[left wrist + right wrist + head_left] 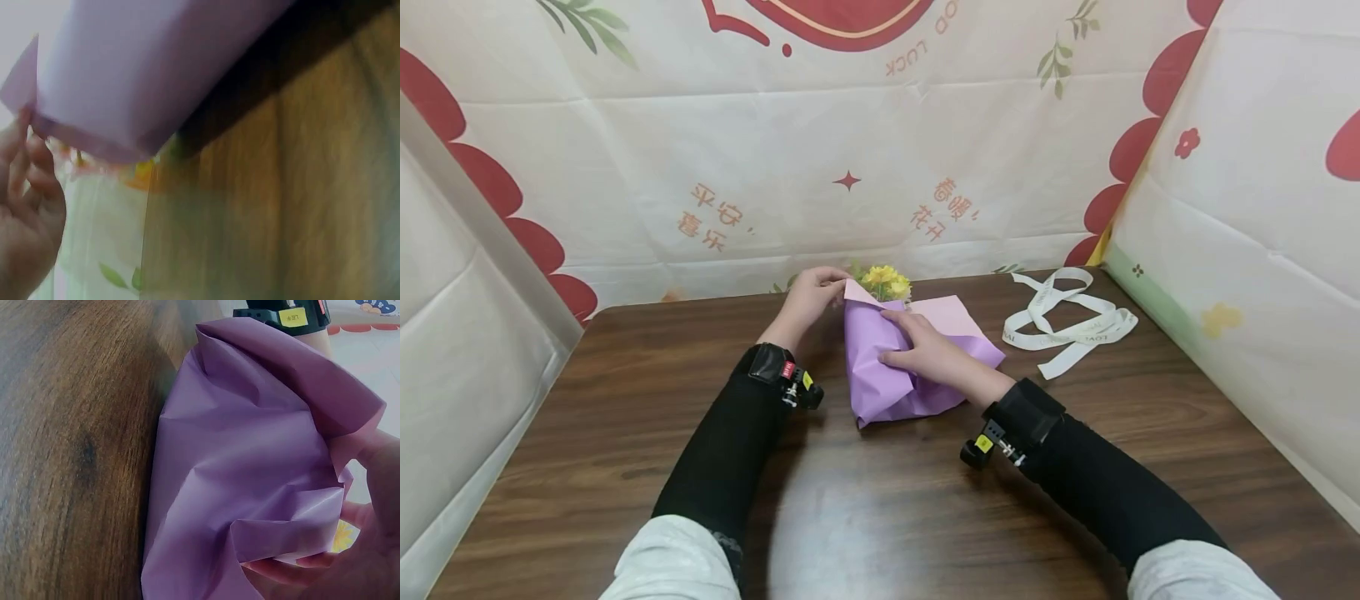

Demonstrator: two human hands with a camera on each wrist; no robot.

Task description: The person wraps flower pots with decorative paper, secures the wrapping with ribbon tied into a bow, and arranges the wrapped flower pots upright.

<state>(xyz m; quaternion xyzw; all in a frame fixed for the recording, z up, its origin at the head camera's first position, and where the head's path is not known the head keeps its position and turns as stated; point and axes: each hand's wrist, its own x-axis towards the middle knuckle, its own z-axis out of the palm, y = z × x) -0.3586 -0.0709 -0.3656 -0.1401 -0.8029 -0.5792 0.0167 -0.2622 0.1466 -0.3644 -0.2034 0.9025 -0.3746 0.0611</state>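
Note:
Purple wrapping paper (880,358) with a pale pink inner side is folded round a bunch of yellow flowers (886,282), whose heads show at its far end. My left hand (811,302) pinches the paper's upper left edge between thumb and fingertips; in the left wrist view the paper's corner (24,78) sticks up past those fingers. On the near face of the wrap, my right hand (934,350) grips the folded paper, thumb apart from the fingers. The right wrist view shows its fingers (281,570) partly behind a fold. Stems are hidden inside the paper.
A loosely looped white printed ribbon (1067,325) lies to the right of the wrap on the brown wooden table (647,433). Printed cloth (775,150) hangs behind the table's far edge, with pale cloth walls at both sides.

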